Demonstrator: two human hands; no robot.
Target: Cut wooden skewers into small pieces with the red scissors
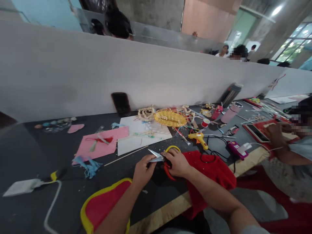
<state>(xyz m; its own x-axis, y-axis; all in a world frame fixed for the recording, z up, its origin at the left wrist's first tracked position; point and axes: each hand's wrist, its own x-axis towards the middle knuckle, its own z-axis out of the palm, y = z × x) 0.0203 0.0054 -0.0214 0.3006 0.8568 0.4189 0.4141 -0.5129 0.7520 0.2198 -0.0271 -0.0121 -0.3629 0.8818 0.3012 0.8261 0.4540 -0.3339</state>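
Observation:
My right hand is wrapped round the handles of a pair of scissors, with one yellow loop and one red loop. The blades are spread apart and point left. Close by the lower blade, my left hand has its fingers pinched together; whatever they hold, if anything, is too small to make out. Under my left forearm lies a red shape with a yellow border. A red cloth is spread beneath my right forearm, hanging over the table's edge.
Behind my hands are a white board, pink sheet, blue tassels, yellow basket and thin stick. A yellow glue gun, its cord and a purple power strip lie right. A person sits far right.

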